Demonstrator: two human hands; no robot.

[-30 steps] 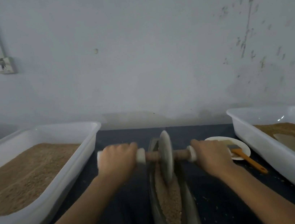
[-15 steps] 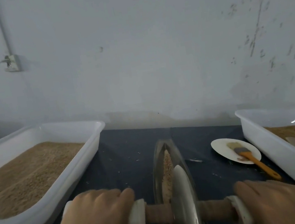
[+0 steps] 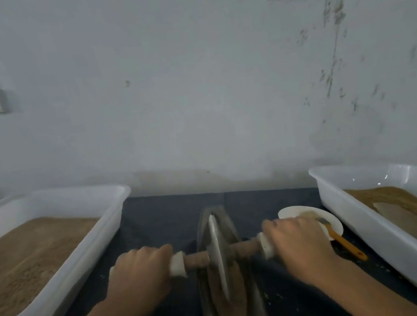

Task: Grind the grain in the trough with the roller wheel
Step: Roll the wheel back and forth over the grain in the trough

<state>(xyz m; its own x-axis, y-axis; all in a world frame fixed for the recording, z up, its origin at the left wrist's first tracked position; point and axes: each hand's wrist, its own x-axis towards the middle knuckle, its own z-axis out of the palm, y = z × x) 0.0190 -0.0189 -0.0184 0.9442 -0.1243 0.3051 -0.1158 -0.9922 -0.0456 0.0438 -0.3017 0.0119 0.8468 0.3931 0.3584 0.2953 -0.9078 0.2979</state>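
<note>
Head view only. Hands on the axle: left hand (image 3: 140, 270) curled round the left white grip, right hand (image 3: 298, 245) curled round the right white grip, knuckles up, both arms stretched forward. Roller wheel (image 3: 218, 252) stands upright on edge inside the trough (image 3: 258, 309), now past the middle toward the far end; wooden axle (image 3: 196, 260) roughly level across the trough. Grain (image 3: 235, 298) lies in a brown strip along the trough floor on the near side of the wheel, coarse-looking, motion blur hides detail.

Change: half a second ago the wheel was at the near end close to the body, a second ago it was far out; now it is far out again, so one full back-and-forth stroke has been made. Judgement: grinding is mid-course, grain not yet fine, more passes needed.

Left tub (image 3: 62, 248) well filled with brown grain; right tub (image 3: 366, 218) holds less grain. White plate (image 3: 290, 212) with orange-handled brush (image 3: 345, 241) lies just beyond the right hand, partly hidden by it. Dark cloth (image 3: 162, 218) covers the table
</note>
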